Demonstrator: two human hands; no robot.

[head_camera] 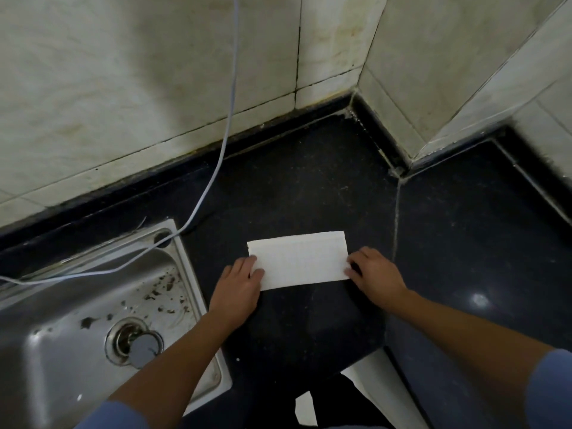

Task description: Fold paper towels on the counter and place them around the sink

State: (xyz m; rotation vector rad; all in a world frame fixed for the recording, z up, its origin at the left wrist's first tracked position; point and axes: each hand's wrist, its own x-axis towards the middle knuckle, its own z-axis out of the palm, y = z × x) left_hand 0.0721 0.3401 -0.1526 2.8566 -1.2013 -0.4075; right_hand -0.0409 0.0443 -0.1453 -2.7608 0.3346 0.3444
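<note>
A white paper towel (300, 260), folded into a long rectangle, lies flat on the black counter (309, 187) just right of the steel sink (77, 305). My left hand (240, 286) rests on the towel's left end, fingers laid over its lower left corner. My right hand (376, 275) presses its fingertips on the towel's right edge. Both hands hold the towel down against the counter; neither lifts it.
A thin grey cable (216, 168) hangs down the tiled wall (123, 88) and runs across the sink's back rim. The sink holds dark debris and a drain plug (144, 348). The counter bends around a tiled corner at right. White paper (306, 408) shows below the counter's front edge.
</note>
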